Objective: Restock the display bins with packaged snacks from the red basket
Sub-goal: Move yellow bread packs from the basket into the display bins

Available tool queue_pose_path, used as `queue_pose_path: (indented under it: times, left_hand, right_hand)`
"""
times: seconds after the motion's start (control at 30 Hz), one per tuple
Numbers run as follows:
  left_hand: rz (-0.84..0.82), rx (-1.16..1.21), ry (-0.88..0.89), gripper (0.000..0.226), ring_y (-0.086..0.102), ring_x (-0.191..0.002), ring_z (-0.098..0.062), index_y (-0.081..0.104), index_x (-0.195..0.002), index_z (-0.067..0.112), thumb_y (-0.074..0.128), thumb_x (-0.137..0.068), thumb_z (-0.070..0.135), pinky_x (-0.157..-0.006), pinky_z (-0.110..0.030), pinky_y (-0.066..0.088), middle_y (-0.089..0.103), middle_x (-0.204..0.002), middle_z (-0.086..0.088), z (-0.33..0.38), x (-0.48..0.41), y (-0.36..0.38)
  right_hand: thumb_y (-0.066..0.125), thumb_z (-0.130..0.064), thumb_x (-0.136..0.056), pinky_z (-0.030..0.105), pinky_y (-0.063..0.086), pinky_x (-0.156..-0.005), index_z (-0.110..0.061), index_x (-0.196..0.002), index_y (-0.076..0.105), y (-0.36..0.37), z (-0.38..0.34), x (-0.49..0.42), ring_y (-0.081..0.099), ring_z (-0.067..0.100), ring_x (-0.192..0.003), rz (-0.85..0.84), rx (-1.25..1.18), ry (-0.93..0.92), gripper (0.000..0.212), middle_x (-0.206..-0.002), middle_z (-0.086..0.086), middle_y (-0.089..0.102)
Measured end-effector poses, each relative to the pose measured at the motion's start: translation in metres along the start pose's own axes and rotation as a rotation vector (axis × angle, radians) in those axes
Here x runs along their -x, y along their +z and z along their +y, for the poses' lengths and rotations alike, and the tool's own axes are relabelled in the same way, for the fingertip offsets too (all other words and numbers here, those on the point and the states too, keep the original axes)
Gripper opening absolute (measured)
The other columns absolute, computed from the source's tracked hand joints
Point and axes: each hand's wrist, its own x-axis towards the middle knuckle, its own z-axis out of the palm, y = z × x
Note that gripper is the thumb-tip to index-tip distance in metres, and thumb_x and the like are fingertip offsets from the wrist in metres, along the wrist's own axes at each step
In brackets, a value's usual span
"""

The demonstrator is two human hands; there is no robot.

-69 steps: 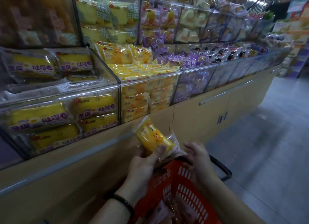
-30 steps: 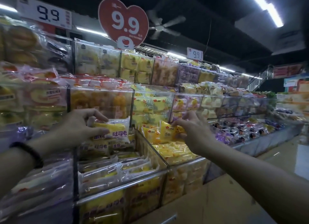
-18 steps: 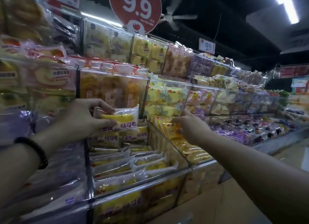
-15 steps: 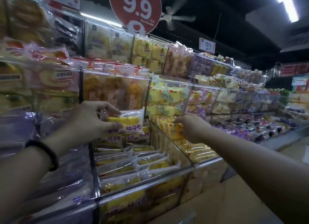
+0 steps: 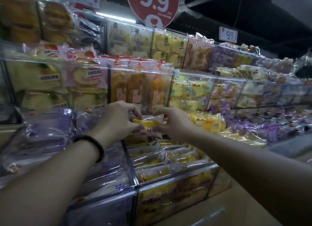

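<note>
My left hand [image 5: 118, 119] and my right hand [image 5: 172, 121] both pinch one yellow cake packet [image 5: 148, 124] with clear wrap and purple lettering. I hold it above the rear of a clear display bin [image 5: 177, 176] stacked with the same yellow packets. The left hand grips the packet's left end, the right hand its right end. To the right, another bin holds smaller yellow snack packets [image 5: 207, 122]. The red basket is out of view.
Clear bins rise in tiers: purple packets [image 5: 50, 134] at the left, orange buns [image 5: 136, 90] behind my hands, purple snacks [image 5: 256, 129] at the right. A red heart-shaped 9.9 price sign [image 5: 153, 4] hangs above. A tan counter edge [image 5: 211, 215] runs below the bins.
My right hand has left the small yellow packets' bin and moved left to join my left hand on the cake packet. The packet has lowered slightly toward the bin.
</note>
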Motion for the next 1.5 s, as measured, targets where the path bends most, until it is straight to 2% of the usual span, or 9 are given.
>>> queue_pose_path:
  times: [0.13, 0.2, 0.4, 0.6, 0.87, 1.03, 1.17, 1.3, 1.5]
  left_hand:
    - [-0.139, -0.084, -0.069, 0.019, 0.059, -0.111, -0.017, 0.074, -0.084, 0.041, 0.088, -0.077, 0.054, -0.089, -0.036, 0.056, 0.063, -0.114, 0.010, -0.009, -0.005, 0.008]
    - [-0.170, -0.201, -0.109, 0.013, 0.055, -0.122, -0.028, 0.071, -0.081, 0.049, 0.081, -0.081, 0.056, -0.105, -0.054, 0.050, 0.064, -0.122, 0.007, -0.014, -0.006, 0.007]
    - [-0.244, -0.327, -0.135, 0.011, 0.050, -0.132, -0.027, 0.073, -0.104, 0.048, 0.068, -0.096, 0.052, -0.115, -0.059, 0.020, 0.066, -0.123, 0.014, -0.010, -0.008, 0.008]
    - [-0.335, -0.375, -0.175, 0.020, 0.036, -0.149, -0.036, 0.072, -0.111, 0.057, 0.060, -0.097, 0.063, -0.120, -0.074, 0.000, 0.064, -0.138, 0.016, -0.006, -0.003, 0.003]
    - [-0.289, -0.251, 0.020, 0.022, 0.060, -0.109, -0.019, 0.066, -0.113, 0.049, 0.070, -0.092, 0.057, -0.110, -0.060, 0.038, 0.059, -0.104, 0.020, 0.042, 0.006, -0.035]
    - [-0.381, 0.004, 0.150, 0.025, 0.065, -0.093, -0.009, 0.068, -0.118, 0.033, 0.073, -0.095, 0.043, -0.074, -0.027, 0.050, 0.067, -0.103, 0.012, 0.139, 0.044, -0.041]
    - [-0.692, 0.029, 0.220, 0.018, 0.069, -0.078, -0.004, 0.068, -0.104, 0.036, 0.067, -0.097, 0.052, -0.068, -0.026, 0.052, 0.073, -0.091, 0.015, 0.199, 0.111, -0.005]
    - [-1.014, 0.080, 0.189, 0.025, 0.075, -0.069, -0.005, 0.067, -0.111, 0.030, 0.066, -0.098, 0.051, -0.076, -0.038, 0.064, 0.077, -0.094, 0.011, 0.223, 0.178, 0.059]
    - [-1.294, -0.019, 0.180, 0.038, 0.075, -0.081, -0.016, 0.065, -0.119, 0.027, 0.061, -0.098, 0.059, -0.078, -0.045, 0.065, 0.073, -0.094, 0.007, 0.226, 0.241, 0.173]
  right_hand:
    - [0.085, -0.028, -0.084, 0.035, 0.051, -0.092, -0.032, -0.118, 0.072, 0.020, 0.001, -0.006, 0.058, 0.021, -0.108, 0.016, 0.014, 0.016, 0.037, -0.121, 0.003, 0.059]
    - [0.086, -0.026, -0.083, 0.031, 0.050, -0.082, -0.032, -0.119, 0.071, 0.033, -0.004, -0.008, 0.056, 0.020, -0.101, -0.022, 0.031, 0.021, 0.040, -0.122, 0.004, 0.058]
    - [0.089, -0.024, -0.081, 0.018, 0.048, -0.058, -0.031, -0.120, 0.071, 0.037, -0.002, -0.009, 0.062, 0.004, -0.076, -0.100, -0.084, 0.042, 0.044, -0.100, -0.004, 0.065]
    - [0.083, -0.028, -0.087, 0.035, 0.058, -0.091, -0.031, -0.146, 0.056, 0.005, -0.002, 0.007, 0.067, 0.016, -0.106, -0.163, -0.075, 0.020, 0.065, -0.126, -0.001, 0.068]
    - [0.072, -0.026, -0.096, 0.030, 0.062, -0.080, -0.024, -0.119, 0.071, -0.081, 0.000, 0.087, 0.069, 0.009, -0.092, -0.189, -0.035, 0.028, 0.024, -0.104, -0.008, 0.071]
    - [0.071, -0.028, -0.096, 0.019, 0.046, -0.059, -0.023, -0.106, 0.075, -0.123, -0.002, 0.162, 0.060, 0.000, -0.067, -0.172, -0.080, 0.015, 0.011, -0.080, -0.011, 0.065]
    - [0.077, -0.032, -0.089, 0.036, 0.058, -0.067, -0.032, -0.094, 0.078, -0.128, 0.017, 0.217, 0.068, 0.011, -0.074, -0.230, -0.052, 0.074, 0.005, -0.080, -0.008, 0.072]
    - [0.074, -0.024, -0.093, 0.017, 0.053, -0.054, -0.030, -0.093, 0.078, -0.098, 0.058, 0.286, 0.071, 0.004, -0.067, -0.477, -0.021, 0.161, 0.007, -0.072, -0.009, 0.073]
    - [0.075, -0.039, -0.092, 0.021, 0.046, -0.058, -0.032, -0.091, 0.077, -0.017, 0.141, 0.378, 0.070, 0.005, -0.071, -0.642, -0.020, 0.383, 0.008, -0.081, -0.008, 0.077]
